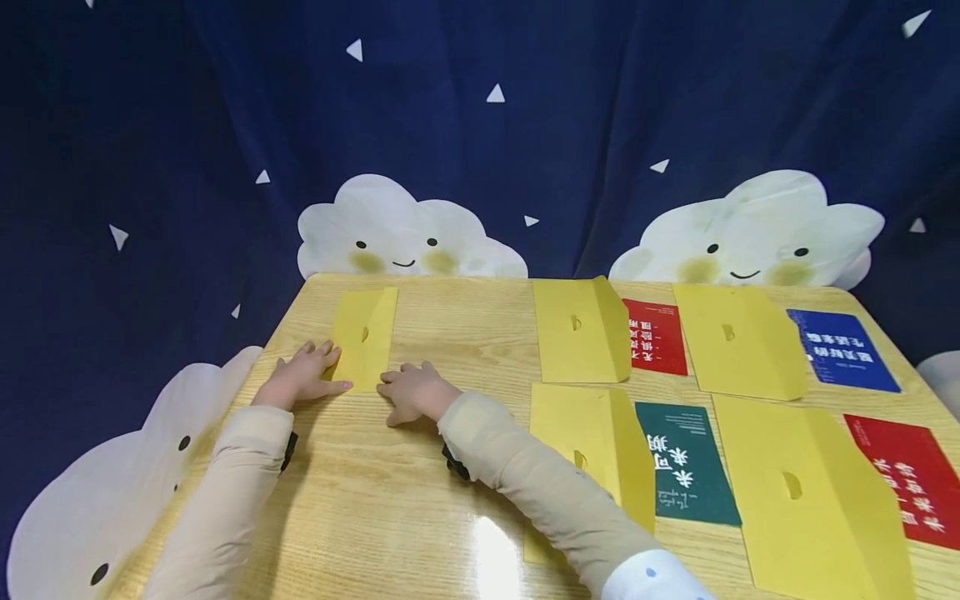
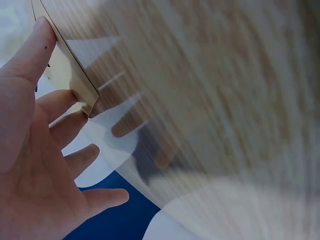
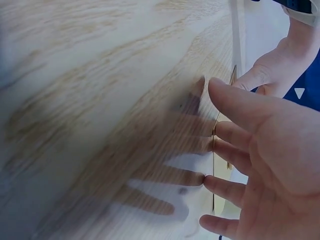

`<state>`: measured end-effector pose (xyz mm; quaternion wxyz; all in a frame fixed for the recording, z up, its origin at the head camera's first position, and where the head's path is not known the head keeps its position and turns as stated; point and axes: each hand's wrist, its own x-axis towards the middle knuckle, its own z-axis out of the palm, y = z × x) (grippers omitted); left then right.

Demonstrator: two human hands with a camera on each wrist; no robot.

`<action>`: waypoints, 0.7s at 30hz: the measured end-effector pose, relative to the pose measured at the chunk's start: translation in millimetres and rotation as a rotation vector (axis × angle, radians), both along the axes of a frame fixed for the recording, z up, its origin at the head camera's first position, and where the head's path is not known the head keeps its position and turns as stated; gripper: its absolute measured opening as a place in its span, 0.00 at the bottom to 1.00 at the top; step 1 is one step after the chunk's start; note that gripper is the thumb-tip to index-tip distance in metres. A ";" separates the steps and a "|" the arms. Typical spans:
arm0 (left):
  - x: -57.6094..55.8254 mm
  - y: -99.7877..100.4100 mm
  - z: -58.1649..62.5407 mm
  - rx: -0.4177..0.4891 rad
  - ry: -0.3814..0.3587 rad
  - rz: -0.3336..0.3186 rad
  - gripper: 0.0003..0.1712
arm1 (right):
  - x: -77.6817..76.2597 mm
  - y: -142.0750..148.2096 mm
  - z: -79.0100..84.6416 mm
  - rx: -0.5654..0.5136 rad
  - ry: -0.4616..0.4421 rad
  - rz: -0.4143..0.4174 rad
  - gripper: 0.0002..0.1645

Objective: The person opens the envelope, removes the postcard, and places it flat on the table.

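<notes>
A yellow envelope [image 1: 363, 337] with a half-round slot lies flat near the far left of the wooden table. At its left edge my left hand [image 1: 303, 375] rests with spread fingers, the thumb reaching along the near edge. In the left wrist view, those fingertips meet the edge of the envelope [image 2: 70, 70]. My right hand [image 1: 416, 392] lies at the envelope's near right corner, palm down with loosely bent fingers. The right wrist view shows its fingertips [image 3: 220, 130] along the envelope's edge, with my left hand [image 3: 280, 65] beyond.
Several larger yellow envelopes [image 1: 573, 342] lie on the table's right half, flaps unfolded. Among them are red [image 1: 656, 337], green [image 1: 686, 458] and blue [image 1: 843, 354] cards with white writing, and another red card [image 1: 911, 479]. A dark blue cloud-patterned curtain [image 1: 450, 100] hangs behind the table [image 1: 360, 508].
</notes>
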<state>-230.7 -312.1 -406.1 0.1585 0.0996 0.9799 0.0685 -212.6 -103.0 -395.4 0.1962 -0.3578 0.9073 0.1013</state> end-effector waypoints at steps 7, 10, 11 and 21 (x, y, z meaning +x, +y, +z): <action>4.2 4.9 -1.9 0.022 0.004 -0.013 0.47 | 2.8 5.6 0.3 0.009 -0.007 0.009 0.38; 5.9 7.4 -3.0 0.050 0.005 -0.026 0.47 | 3.3 8.9 -0.4 0.011 -0.009 0.006 0.38; 6.5 7.9 -3.5 0.059 0.003 -0.027 0.47 | 3.2 9.8 -0.6 0.011 -0.011 0.006 0.38; 10.4 11.1 -5.2 0.119 -0.006 -0.017 0.52 | 6.0 20.0 4.5 0.017 -0.020 0.019 0.38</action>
